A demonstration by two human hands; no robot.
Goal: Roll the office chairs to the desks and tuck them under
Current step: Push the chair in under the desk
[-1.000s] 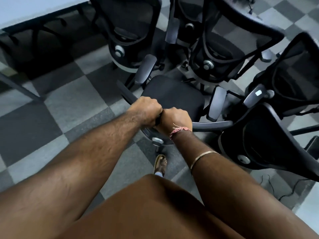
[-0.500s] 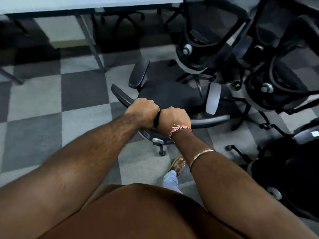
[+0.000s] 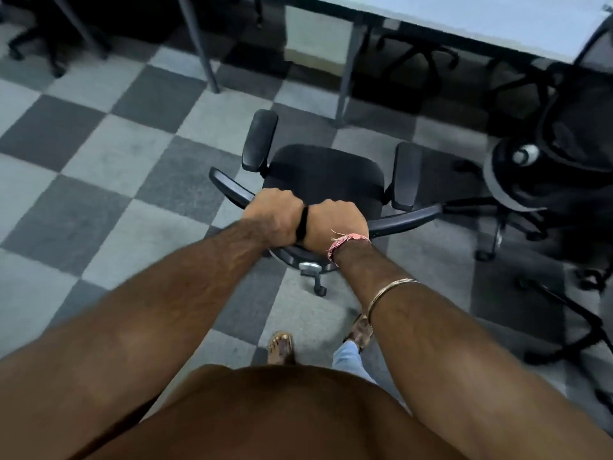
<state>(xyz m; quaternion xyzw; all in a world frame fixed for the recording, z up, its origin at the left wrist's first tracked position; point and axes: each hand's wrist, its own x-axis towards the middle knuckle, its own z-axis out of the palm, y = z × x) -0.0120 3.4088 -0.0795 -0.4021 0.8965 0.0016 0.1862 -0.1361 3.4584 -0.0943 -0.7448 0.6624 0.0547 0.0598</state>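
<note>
Both hands (image 3: 303,222) grip the office chair (image 3: 326,180) backrest, facing the desk (image 3: 481,18).

**Both fists side by side on the backrest rim**

Both bare forearms reach forward and converge. The left hand (image 3: 272,218) and the right hand (image 3: 335,225) sit knuckles up, nearly touching, each grip curled over the top rim of the black mesh-backed office chair (image 3: 326,180). The right wrist wears a pink-red thread band; a thin gold bangle circles the forearm.
</note>
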